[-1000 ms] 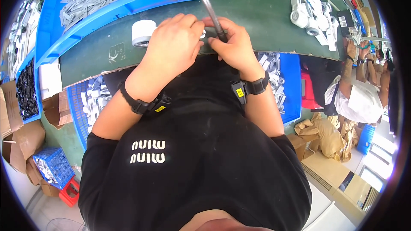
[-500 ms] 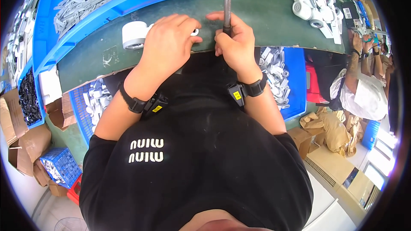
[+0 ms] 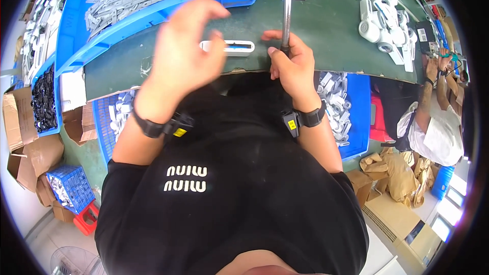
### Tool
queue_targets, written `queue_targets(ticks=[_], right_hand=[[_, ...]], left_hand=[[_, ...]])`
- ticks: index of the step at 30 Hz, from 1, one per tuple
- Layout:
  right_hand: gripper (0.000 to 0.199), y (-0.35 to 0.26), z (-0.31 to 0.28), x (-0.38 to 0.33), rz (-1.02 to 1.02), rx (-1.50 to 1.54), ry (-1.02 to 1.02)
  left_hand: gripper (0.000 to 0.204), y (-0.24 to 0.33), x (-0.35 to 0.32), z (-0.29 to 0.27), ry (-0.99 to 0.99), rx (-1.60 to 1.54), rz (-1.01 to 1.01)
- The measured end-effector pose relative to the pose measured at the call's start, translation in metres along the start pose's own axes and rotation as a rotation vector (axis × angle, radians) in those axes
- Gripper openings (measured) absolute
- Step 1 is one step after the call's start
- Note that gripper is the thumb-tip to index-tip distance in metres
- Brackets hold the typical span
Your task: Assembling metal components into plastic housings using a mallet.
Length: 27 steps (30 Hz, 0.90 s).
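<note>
A small two-faced hammer (image 3: 287, 20) with one yellow face and one black face stands upright, head up, its dark grip in my right hand (image 3: 295, 65). My left hand (image 3: 187, 53) is blurred over the green bench, thumb and fingers apart, with nothing seen between them. Beside its fingertips lies a long white plastic part (image 3: 240, 52) with a narrow slot along its top. The hand covers the part's left end, and I cannot tell whether they touch.
A blue tray (image 3: 168, 7) of grey strips fills the back left. White housings (image 3: 385, 30) are piled at the back right of the bench (image 3: 326, 40). Blue crates of white parts sit under the front edge, including one at right (image 3: 360, 114). Another person works at far right.
My left hand has loosened from the white part and its fingers have spread, so the slotted end now shows. My right hand keeps hold of the hammer. The whole view has shifted slightly.
</note>
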State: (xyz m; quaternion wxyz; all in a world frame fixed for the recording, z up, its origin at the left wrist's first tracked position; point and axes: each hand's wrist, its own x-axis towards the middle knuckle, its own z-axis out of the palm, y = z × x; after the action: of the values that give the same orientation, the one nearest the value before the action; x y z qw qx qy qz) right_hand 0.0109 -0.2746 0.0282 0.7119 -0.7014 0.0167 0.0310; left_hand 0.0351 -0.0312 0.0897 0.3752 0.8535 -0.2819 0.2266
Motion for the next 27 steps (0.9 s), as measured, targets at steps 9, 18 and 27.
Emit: queue_targets(ticks=[9,18,27], right_hand=[[0.031,-0.001,0.002,0.000,-0.079,-0.036,-0.074],[0.023,0.004,0.002,0.004,-0.060,0.057,-0.029],[0.021,0.007,-0.001,0.004,-0.027,0.090,-0.010]], left_hand=[[0.014,-0.086,0.057,-0.070,0.186,-0.336,-0.172],[0.018,-0.117,0.172,-0.009,-0.481,0.436,-0.250],[0.021,-0.150,0.200,0.049,-0.601,0.424,-0.087]])
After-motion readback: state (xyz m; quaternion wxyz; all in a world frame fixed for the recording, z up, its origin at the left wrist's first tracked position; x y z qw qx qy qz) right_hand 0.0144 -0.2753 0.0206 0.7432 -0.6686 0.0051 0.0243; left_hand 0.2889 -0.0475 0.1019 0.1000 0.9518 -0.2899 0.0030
